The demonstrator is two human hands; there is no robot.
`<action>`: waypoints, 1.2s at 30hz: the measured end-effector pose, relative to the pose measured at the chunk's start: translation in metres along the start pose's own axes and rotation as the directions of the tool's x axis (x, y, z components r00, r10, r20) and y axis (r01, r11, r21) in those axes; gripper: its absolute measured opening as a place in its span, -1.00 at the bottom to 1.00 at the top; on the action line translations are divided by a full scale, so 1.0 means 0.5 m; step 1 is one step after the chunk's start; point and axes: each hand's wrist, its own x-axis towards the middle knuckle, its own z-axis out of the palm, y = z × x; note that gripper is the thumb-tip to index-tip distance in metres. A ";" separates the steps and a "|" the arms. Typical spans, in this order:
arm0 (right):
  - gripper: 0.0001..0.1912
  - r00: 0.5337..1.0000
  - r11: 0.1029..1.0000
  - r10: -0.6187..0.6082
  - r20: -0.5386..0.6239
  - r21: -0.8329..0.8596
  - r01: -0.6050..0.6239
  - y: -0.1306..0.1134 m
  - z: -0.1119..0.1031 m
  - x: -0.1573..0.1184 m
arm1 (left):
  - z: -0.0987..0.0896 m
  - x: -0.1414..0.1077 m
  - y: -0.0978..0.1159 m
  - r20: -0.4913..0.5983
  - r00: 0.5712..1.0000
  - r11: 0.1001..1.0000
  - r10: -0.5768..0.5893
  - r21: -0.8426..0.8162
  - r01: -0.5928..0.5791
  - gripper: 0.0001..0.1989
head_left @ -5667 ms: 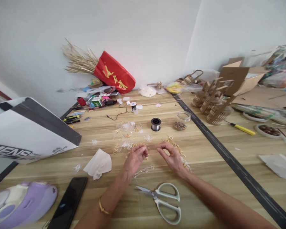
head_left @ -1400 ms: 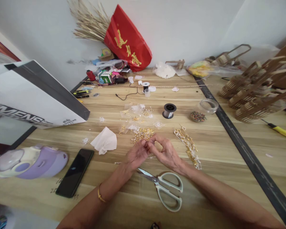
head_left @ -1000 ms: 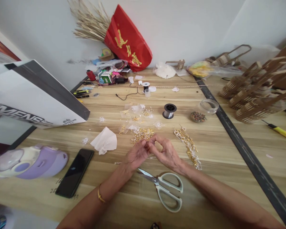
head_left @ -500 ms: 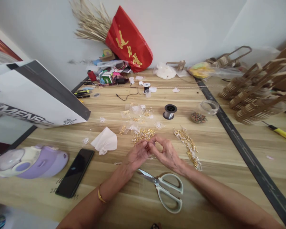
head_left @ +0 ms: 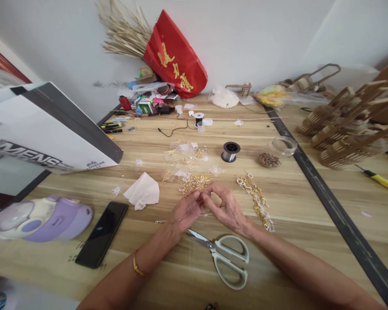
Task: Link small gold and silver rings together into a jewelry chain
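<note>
My left hand (head_left: pixel 186 209) and my right hand (head_left: pixel 225 207) meet fingertip to fingertip over the table. Both are closed in a pinch; whatever lies between the fingertips is too small to name. Just beyond them is a pile of gold and silver beads (head_left: pixel 194 183). A thin silver chain (head_left: pixel 207 213) shows partly behind my hands, the rest of it hidden. Scissors (head_left: pixel 213 247) with pale handles lie between my forearms, blades slightly apart. Gold and silver chains (head_left: pixel 257 200) lie in a bunch to the right of my right hand.
Small bead packets (head_left: pixel 184 155) and a wire spool (head_left: pixel 230 151) stand farther back. A clear jar of beads (head_left: pixel 271 159) lies to the right, near small woven baskets (head_left: pixel 339 146). On the left are a tissue (head_left: pixel 142 192), a phone (head_left: pixel 101 234), a purple bottle (head_left: pixel 56 218) and a large box (head_left: pixel 51 129).
</note>
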 end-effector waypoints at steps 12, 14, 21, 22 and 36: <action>-0.84 1.000 1.000 -0.001 0.013 -0.017 0.001 0.001 -0.001 0.000 | 0.002 0.000 0.000 -0.014 1.000 0.999 -0.014 -0.032 0.013 -0.87; -0.85 1.000 1.000 -0.008 0.005 -0.026 0.008 0.002 -0.001 0.000 | 0.002 0.000 -0.001 -0.011 1.000 1.000 -0.009 -0.024 0.009 -0.87; -0.85 1.000 1.000 -0.013 0.006 -0.021 0.013 0.003 0.000 0.000 | 0.002 0.000 -0.002 0.000 1.000 1.000 0.002 0.001 -0.002 -0.85; -0.85 1.000 1.000 -0.014 0.006 -0.022 0.014 0.003 0.000 0.000 | 0.002 0.000 -0.002 -0.001 1.000 1.000 0.001 0.002 -0.001 -0.85; -0.82 1.000 1.000 0.006 0.008 -0.005 -0.006 0.005 0.002 -0.001 | 0.002 -0.001 -0.003 -0.009 0.999 0.997 0.041 0.072 -0.041 -0.86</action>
